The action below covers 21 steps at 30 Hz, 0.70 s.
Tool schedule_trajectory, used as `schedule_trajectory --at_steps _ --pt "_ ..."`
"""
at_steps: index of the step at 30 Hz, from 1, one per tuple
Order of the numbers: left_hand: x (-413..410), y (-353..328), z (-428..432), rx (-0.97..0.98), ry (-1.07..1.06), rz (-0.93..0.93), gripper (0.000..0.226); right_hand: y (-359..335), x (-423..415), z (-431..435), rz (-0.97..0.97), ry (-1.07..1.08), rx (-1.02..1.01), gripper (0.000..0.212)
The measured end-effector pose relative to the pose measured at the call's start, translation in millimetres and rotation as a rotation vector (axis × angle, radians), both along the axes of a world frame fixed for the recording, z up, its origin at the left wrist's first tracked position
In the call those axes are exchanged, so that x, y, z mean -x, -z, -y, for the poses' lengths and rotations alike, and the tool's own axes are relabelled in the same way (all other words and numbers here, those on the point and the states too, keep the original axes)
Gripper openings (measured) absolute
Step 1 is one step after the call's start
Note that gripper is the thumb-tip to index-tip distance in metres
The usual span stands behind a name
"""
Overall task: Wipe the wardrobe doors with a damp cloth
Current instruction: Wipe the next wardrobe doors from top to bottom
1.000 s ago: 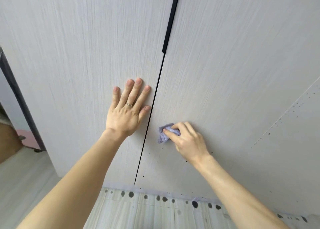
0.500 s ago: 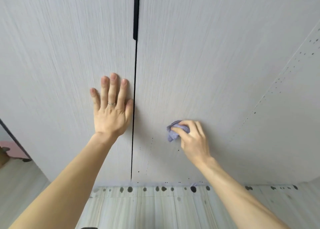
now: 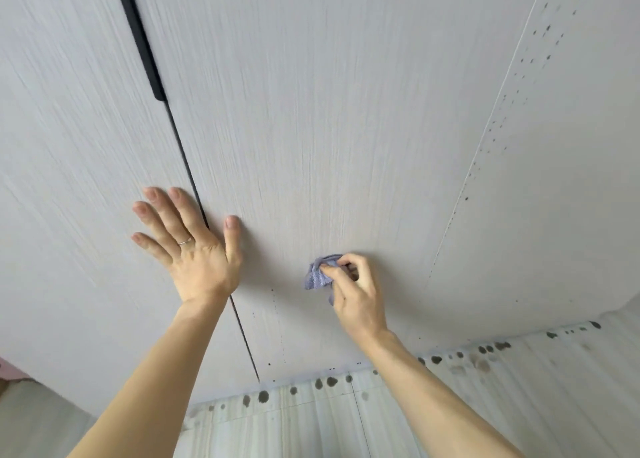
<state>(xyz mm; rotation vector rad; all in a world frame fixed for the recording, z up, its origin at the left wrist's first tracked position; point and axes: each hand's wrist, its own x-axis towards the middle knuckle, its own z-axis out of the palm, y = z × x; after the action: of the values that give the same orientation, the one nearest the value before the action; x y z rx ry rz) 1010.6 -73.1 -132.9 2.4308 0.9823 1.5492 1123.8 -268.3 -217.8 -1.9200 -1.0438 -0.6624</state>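
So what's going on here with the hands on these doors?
A person is wiping the right door with a small bluish cloth, pinched in the right hand and held low on the panel. The left hand lies flat, fingers spread, across the gap between the doors: fingers on the left door, thumb on the right one. Dark spots show along the bottom edge and up a seam further right.
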Motion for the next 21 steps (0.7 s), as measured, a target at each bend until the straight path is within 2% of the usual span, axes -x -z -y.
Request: schedule_trajectory --at_steps 3,5,8,11,15,21 --pt "0.4 -1.8 3.0 -0.012 -0.010 0.000 0.082 14.0 -0.8 3.9 0.009 -0.027 0.105 0.031" --pt "-0.7 -3.3 5.4 -0.007 -0.016 -0.003 0.082 8.3 -13.8 23.6 -0.011 0.046 0.104 0.031" --pt "-3.9 -5.9 8.4 -0.011 -0.035 0.001 0.081 -5.8 -49.2 67.1 -0.152 0.289 -0.090 0.037" --pt "-6.1 -6.1 9.9 -0.016 -0.058 -0.007 0.081 -11.7 -76.0 92.4 -0.253 0.406 -0.194 0.042" --pt "-5.8 -6.0 11.2 0.003 -0.076 -0.019 0.082 0.0 -65.2 70.0 -0.423 0.473 -0.310 0.044" --pt "-2.9 -5.3 11.8 0.000 -0.062 -0.030 0.082 39.6 -44.8 67.7 -0.765 0.420 -0.231 0.052"
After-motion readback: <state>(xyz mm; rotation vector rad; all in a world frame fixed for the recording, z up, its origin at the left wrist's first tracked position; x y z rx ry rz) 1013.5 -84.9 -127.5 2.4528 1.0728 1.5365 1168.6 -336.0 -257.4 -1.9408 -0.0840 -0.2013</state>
